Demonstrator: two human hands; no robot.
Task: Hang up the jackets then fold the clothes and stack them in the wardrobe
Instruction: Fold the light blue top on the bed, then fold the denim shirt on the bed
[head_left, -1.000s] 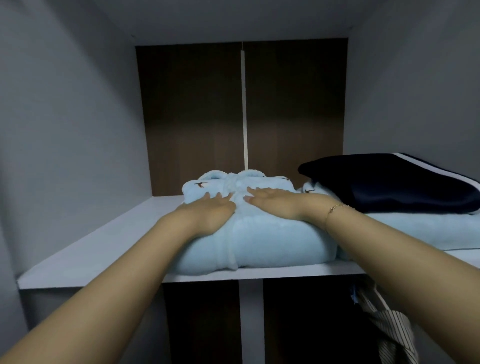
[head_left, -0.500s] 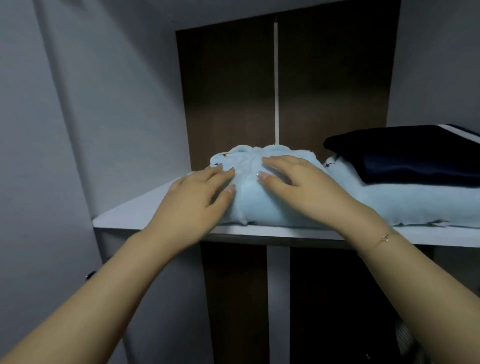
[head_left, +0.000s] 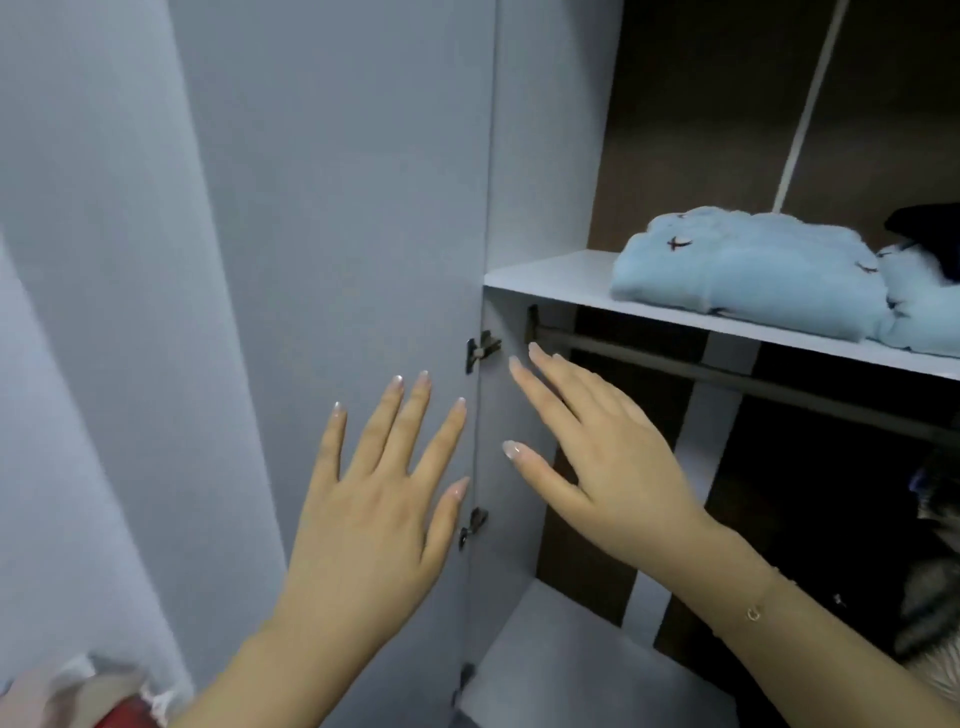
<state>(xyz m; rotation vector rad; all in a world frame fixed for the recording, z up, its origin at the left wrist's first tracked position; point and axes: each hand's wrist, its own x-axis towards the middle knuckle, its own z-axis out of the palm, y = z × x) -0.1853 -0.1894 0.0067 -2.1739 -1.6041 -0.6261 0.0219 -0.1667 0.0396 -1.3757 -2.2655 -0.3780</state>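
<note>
Left hand and right hand both empty, fingers spread straight, side by side in front of open wardrobe door. Folded light-blue garment lies on upper shelf, above hanging rail.

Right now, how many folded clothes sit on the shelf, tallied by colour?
Light blue: 2, a bundle and another at its right, partly cut off by the frame.
Dark: 1, at the right edge, only a corner visible.
Total: 3 on the shelf.
</note>
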